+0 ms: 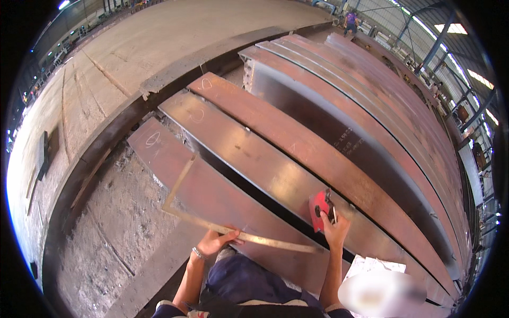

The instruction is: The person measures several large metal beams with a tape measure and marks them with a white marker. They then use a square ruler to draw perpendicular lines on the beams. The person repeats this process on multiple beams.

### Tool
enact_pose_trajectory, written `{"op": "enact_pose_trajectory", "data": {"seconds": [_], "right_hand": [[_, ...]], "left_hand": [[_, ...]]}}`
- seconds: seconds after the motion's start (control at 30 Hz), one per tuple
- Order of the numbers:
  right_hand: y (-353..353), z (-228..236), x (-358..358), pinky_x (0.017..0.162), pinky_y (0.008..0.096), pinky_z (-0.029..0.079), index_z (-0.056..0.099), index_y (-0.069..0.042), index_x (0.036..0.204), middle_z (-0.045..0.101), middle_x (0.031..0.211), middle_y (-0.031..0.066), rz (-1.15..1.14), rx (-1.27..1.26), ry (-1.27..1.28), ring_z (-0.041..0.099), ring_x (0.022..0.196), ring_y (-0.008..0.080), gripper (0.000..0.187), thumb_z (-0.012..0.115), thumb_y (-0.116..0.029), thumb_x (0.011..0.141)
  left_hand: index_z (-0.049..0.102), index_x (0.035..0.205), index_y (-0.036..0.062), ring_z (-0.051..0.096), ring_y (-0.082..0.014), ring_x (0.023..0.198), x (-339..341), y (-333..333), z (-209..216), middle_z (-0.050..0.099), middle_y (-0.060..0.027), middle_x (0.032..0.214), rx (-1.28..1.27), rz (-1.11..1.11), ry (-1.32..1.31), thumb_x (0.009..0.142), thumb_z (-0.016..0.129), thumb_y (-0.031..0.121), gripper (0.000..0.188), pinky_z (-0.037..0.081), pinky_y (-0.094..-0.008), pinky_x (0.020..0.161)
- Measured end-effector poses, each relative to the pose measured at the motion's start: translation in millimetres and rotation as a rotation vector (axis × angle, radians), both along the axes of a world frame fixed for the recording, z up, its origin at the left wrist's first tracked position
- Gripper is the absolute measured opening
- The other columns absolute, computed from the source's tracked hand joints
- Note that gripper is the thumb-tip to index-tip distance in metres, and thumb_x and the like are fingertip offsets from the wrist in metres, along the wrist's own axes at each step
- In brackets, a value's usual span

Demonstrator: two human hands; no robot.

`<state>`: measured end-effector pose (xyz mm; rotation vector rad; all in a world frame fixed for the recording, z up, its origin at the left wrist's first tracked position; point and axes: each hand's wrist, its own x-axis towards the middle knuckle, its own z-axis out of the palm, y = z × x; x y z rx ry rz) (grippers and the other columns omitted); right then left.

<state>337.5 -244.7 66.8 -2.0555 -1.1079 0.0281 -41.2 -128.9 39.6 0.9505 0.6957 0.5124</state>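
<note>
A brass-coloured L-shaped square lies across the nearest steel beam, its short arm reaching away to the beam's far edge. My left hand, with a bracelet at the wrist, grips the long arm near its corner, thumb on top. To the right, my right hand is closed round a red and black hand-held case above the second beam. I cannot make out exactly what kind of tool that is. A thin white stick shows at the fingers of that hand.
More rust-brown beams lie side by side beyond, with dark gaps between them. White papers rest on a beam at lower right, partly under a blurred patch. A raised metal edge curves along the left. Another person stands far off.
</note>
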Motion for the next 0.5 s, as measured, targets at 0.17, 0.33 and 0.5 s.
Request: {"op": "enact_pose_trajectory", "data": {"seconds": [0.17, 0.33, 0.5], "right_hand": [[6, 7, 11, 0.053, 0.0383, 0.038, 0.057, 0.001, 0.072, 0.048, 0.060, 0.0124, 0.109, -0.020, -0.082, 0.043, 0.054, 0.0212, 0.036, 0.084, -0.022, 0.079], [4, 18, 12, 0.054, 0.0412, 0.040, 0.054, 0.000, 0.073, 0.051, 0.064, 0.0172, 0.128, -0.115, -0.119, 0.047, 0.056, 0.0320, 0.039, 0.084, -0.023, 0.078], [12, 27, 10, 0.057, 0.0467, 0.044, 0.055, -0.001, 0.074, 0.057, 0.069, 0.0205, 0.098, -0.202, -0.158, 0.058, 0.063, 0.0429, 0.040, 0.083, -0.030, 0.078]], "left_hand": [[0.068, 0.109, -0.0066, 0.074, -0.0246, 0.091, 1, 5, 3, 0.073, -0.0160, 0.101, 0.005, -0.004, 0.000, 0.100, 0.067, 0.018, 0.026, 0.061, -0.0342, 0.083], [0.069, 0.109, -0.0057, 0.074, -0.0245, 0.091, 7, 16, 3, 0.074, -0.0153, 0.100, 0.002, -0.044, 0.093, 0.100, 0.067, 0.019, 0.026, 0.061, -0.0344, 0.082], [0.069, 0.108, -0.0046, 0.074, -0.0242, 0.092, 21, 31, 2, 0.074, -0.0151, 0.099, 0.010, -0.087, 0.094, 0.100, 0.067, 0.020, 0.027, 0.061, -0.0342, 0.082]]}}
